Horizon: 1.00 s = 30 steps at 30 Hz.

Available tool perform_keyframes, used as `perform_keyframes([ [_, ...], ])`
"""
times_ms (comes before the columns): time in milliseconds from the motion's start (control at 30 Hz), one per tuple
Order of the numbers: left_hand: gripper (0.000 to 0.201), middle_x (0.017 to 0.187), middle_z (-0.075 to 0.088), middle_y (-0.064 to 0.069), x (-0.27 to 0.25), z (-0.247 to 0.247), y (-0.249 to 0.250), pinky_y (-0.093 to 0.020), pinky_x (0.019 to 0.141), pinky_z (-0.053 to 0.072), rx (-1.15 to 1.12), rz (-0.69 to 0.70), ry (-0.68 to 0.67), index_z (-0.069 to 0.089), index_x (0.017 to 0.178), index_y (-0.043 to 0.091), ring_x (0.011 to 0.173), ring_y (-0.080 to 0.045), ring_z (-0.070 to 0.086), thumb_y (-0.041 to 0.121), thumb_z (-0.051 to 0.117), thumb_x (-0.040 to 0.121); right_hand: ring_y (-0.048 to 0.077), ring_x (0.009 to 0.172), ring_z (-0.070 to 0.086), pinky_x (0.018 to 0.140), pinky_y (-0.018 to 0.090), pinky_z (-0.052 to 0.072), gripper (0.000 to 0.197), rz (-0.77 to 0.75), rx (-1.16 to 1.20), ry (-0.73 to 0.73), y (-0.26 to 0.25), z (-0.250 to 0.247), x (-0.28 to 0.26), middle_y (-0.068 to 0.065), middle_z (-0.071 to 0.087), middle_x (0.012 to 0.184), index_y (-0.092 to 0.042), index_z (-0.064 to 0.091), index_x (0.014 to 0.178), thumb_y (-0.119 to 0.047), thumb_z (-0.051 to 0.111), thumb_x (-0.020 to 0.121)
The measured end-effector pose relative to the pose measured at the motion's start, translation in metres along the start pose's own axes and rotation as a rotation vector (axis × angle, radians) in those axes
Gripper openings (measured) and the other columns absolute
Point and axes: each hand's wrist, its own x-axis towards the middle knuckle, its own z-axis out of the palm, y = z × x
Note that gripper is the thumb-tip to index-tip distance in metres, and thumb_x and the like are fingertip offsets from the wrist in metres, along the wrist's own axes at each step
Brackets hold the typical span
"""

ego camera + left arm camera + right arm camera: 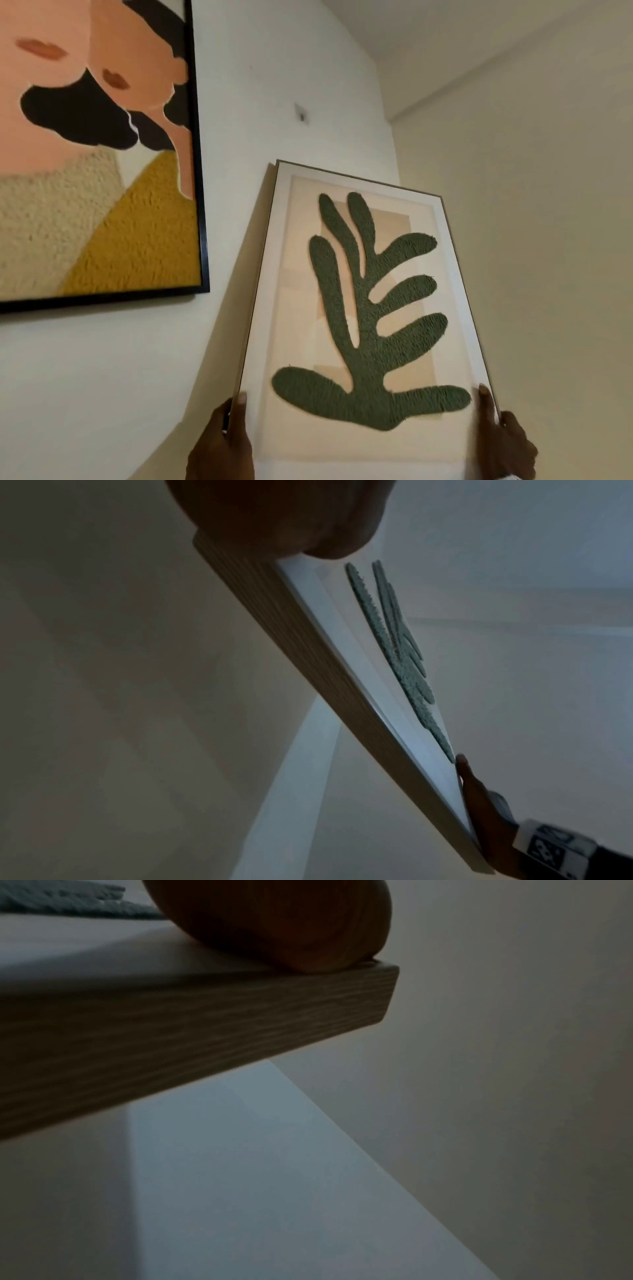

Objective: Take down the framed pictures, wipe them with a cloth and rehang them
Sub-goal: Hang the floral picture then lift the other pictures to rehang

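A wood-framed picture (pixel 363 308) with a green leaf shape on a cream mount is held up tilted, its top edge leaning near the white wall. My left hand (pixel 226 442) grips its lower left edge, thumb on the front. My right hand (pixel 500 438) grips the lower right edge the same way. In the left wrist view the frame (pixel 308 653) runs edge-on, with my left hand (pixel 284 518) at its top and my right hand (pixel 479 804) at the far end. In the right wrist view my thumb (pixel 291 926) lies on the frame's corner (pixel 240 1020).
A larger black-framed picture (pixel 96 147) in pink, black and mustard hangs on the wall at the upper left. A small wall hook (pixel 301 113) sits on bare wall above the held frame. A side wall (pixel 548 240) meets this one just to the right.
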Motion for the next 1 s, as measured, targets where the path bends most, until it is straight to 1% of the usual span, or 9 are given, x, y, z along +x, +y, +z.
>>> perform_keyframes([
  [67,0.076,0.085,0.074,-0.015,0.019,0.016,0.002,-0.031,0.075,0.042,0.043,0.048,-0.002,0.077,0.092,0.002,0.076,-0.032,0.067,0.069,0.041,0.086,0.040,0.107,0.052,0.094,0.045,0.041,0.099,-0.036,0.032,-0.083,-0.026,0.019,0.021,0.027,0.058,0.108,-0.011,0.057,0.086,-0.096,0.015,0.058],
  [133,0.048,0.095,0.074,-0.017,0.038,0.028,0.003,-0.034,0.074,0.046,0.086,0.078,-0.014,0.074,0.110,0.008,0.083,-0.038,0.069,0.050,0.054,0.095,0.042,0.105,0.054,0.094,0.046,0.041,0.087,-0.083,0.083,-0.123,-0.045,0.038,0.039,0.027,0.058,0.109,-0.009,0.055,0.084,-0.091,0.026,0.072],
  [200,0.038,0.100,0.072,-0.016,0.055,0.037,0.007,-0.036,0.075,0.047,0.099,0.139,-0.007,0.068,0.122,0.013,0.088,-0.038,0.067,0.037,0.053,0.097,0.042,0.103,0.054,0.091,0.044,0.041,0.077,-0.134,0.132,-0.147,-0.065,0.057,0.052,0.027,0.059,0.110,-0.010,0.054,0.083,-0.083,0.031,0.082],
  [267,0.044,0.107,0.069,-0.013,0.065,0.042,0.016,-0.038,0.078,0.046,0.110,0.161,-0.019,0.062,0.131,0.018,0.096,-0.037,0.064,0.039,0.048,0.095,0.042,0.103,0.053,0.086,0.042,0.039,0.072,-0.168,0.180,-0.172,-0.082,0.075,0.064,0.026,0.059,0.109,-0.011,0.056,0.081,-0.079,0.034,0.085],
  [367,0.052,0.116,0.064,-0.010,0.074,0.050,0.025,-0.042,0.084,0.045,0.175,0.178,-0.026,0.055,0.138,0.022,0.106,-0.036,0.060,0.048,0.047,0.093,0.040,0.094,0.051,0.087,0.043,0.042,0.075,-0.183,0.211,-0.188,-0.100,0.100,0.081,0.026,0.060,0.098,-0.007,0.056,0.076,-0.078,0.036,0.085],
  [533,0.053,0.119,0.064,-0.009,0.089,0.077,0.030,-0.042,0.086,0.045,0.194,0.222,-0.006,0.054,0.138,0.023,0.108,-0.034,0.059,0.050,0.049,0.093,0.038,0.092,0.049,0.086,0.041,0.041,0.075,-0.171,0.291,-0.237,-0.119,0.151,0.106,0.022,0.054,0.087,-0.006,0.057,0.075,-0.078,0.038,0.085],
  [667,0.054,0.128,0.061,-0.007,0.100,0.103,0.035,-0.045,0.092,0.044,0.208,0.256,0.069,0.054,0.138,0.026,0.116,-0.033,0.056,0.055,0.047,0.093,0.039,0.095,0.051,0.082,0.041,0.039,0.073,-0.234,0.342,-0.319,-0.140,0.195,0.130,0.019,0.053,0.085,-0.007,0.057,0.073,-0.076,0.036,0.086],
  [867,0.054,0.122,0.063,-0.011,0.119,0.128,0.051,-0.047,0.091,0.043,0.296,0.305,0.202,0.056,0.136,0.025,0.113,-0.036,0.056,0.056,0.044,0.094,0.033,0.083,0.047,0.074,0.038,0.036,0.074,-0.286,0.469,-0.441,-0.182,0.248,0.151,0.018,0.057,0.079,-0.003,0.053,0.069,-0.075,0.041,0.086],
  [1000,0.054,0.111,0.065,-0.016,0.128,0.131,0.048,-0.049,0.085,0.046,0.368,0.330,0.289,0.060,0.131,0.021,0.104,-0.040,0.058,0.057,0.042,0.094,0.031,0.081,0.045,0.073,0.035,0.034,0.072,-0.292,0.533,-0.539,-0.207,0.270,0.151,0.008,0.051,0.069,-0.003,0.058,0.076,-0.074,0.047,0.084],
])
